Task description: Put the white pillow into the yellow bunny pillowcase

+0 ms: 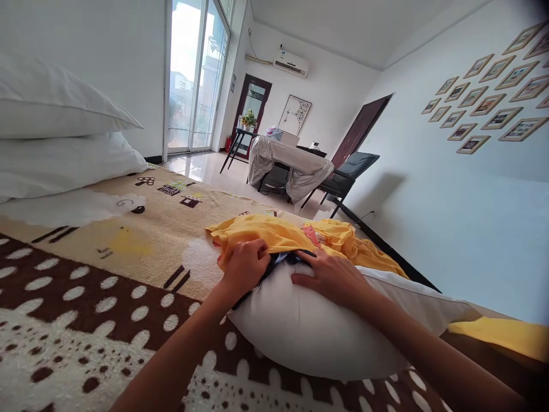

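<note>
A plump white pillow (pixel 317 326) lies on the bed in front of me. Over its far end sits a yellow pillowcase (pixel 270 229) with a pink print, its dark edge bunched at the opening. My left hand (pixel 245 264) is closed on the left side of that edge, thumb against curled fingers. Flat on top of the pillow rests my right hand (pixel 332 276), fingers stretched toward the pillowcase opening and thumb apart. Its fingertips touch the dark edge. How far the pillow reaches inside the yellow cloth is hidden.
Two white pillows (pixel 55 126) are stacked at the left. Under everything spreads a brown and beige patterned blanket (pixel 141 252). Beyond the bed stand a covered table (pixel 295 157) and a black chair (pixel 354 171). More yellow cloth (pixel 501 337) shows at the right.
</note>
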Demonstrator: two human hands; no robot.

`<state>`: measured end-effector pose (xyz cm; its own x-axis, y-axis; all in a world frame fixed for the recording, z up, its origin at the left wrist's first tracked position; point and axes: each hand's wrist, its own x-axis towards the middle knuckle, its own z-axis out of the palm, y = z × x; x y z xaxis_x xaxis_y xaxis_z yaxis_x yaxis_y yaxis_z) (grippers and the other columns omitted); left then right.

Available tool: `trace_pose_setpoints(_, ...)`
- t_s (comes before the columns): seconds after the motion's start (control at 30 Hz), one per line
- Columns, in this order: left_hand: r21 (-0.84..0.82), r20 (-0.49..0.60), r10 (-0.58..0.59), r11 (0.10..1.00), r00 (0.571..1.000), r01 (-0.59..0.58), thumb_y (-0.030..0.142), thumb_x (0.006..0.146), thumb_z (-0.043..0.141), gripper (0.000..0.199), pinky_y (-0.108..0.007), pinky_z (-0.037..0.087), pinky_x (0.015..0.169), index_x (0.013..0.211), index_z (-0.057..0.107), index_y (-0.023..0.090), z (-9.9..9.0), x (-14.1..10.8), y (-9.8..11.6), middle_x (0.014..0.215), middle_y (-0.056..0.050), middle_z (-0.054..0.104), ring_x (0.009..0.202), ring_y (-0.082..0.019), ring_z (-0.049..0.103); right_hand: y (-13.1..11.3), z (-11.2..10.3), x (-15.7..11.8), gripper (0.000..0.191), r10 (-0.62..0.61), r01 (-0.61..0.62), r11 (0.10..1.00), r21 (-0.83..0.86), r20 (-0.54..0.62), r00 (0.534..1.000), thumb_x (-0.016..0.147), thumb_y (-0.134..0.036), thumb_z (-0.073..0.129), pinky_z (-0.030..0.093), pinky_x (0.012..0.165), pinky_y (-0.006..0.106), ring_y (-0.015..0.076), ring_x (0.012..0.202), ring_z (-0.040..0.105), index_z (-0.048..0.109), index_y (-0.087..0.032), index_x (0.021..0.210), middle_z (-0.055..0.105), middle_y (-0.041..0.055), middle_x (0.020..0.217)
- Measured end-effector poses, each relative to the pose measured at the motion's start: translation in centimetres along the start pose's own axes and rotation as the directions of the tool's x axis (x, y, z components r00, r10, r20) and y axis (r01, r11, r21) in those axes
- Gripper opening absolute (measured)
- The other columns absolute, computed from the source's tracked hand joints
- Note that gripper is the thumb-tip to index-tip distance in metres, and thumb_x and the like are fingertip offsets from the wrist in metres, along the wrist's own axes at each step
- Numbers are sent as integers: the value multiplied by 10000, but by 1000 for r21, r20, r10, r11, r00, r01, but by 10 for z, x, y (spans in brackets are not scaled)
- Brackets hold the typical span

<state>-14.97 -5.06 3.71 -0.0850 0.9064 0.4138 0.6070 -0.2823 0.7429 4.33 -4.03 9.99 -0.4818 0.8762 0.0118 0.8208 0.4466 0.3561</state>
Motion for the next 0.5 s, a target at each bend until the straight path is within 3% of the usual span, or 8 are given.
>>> trace_pose_setpoints(0.1, -115, -49, 15, 993, 999, -20, 182, 757, 504, 82, -229, 332, 567, 691, 553, 190, 3, -1, 3, 561, 40, 548, 563, -116, 495, -23, -1, -5, 598, -46, 45, 997, -68, -19, 999, 871, -627, 377, 464, 659, 338, 256, 799, 638, 488, -241, 1314, 635, 124, 967)
trace_pose_setpoints(0.2, -63, -63, 65, 996, 996, -69, 175, 770, 498, 89, -236, 335, 589, 694, 540, 194, 3, -5, 7, 591, 30, 573, 588, -123, 516, -57, 1, -11, 502, -126, 116, 988, -104, -100, 987, 894, -514, 447, 479, 641, 324, 236, 798, 625, 517, -167, 1250, 608, 148, 995)
trace_pose_setpoints(0.3, 64, -39, 108, 992, 993, -106, 208, 810, 491, 95, -251, 346, 605, 735, 551, 202, 0, -11, 11, 645, 9, 631, 628, -145, 575, -80, 4, -11, 297, -201, 176, 970, -170, -143, 969, 926, -278, 430, 481, 623, 329, 241, 815, 606, 600, -101, 1092, 603, 181, 988)
trace_pose_setpoints(0.4, 237, 10, 185, 954, 983, -182, 222, 855, 456, 146, -270, 343, 599, 752, 556, 196, -1, -19, 16, 720, -25, 676, 683, -179, 625, -80, 8, -7, 264, -254, 218, 948, -232, -138, 957, 875, -84, 400, 470, 631, 351, 256, 802, 608, 639, -79, 990, 634, 184, 921)
trace_pose_setpoints(0.5, 333, 53, 261, 906, 964, -263, 196, 864, 444, 170, -269, 335, 572, 739, 559, 186, 3, -25, 22, 725, -32, 678, 682, -185, 633, -66, 14, -6, 236, -228, 199, 957, -212, -118, 966, 859, -72, 420, 451, 644, 351, 249, 771, 619, 651, -106, 896, 662, 160, 868)
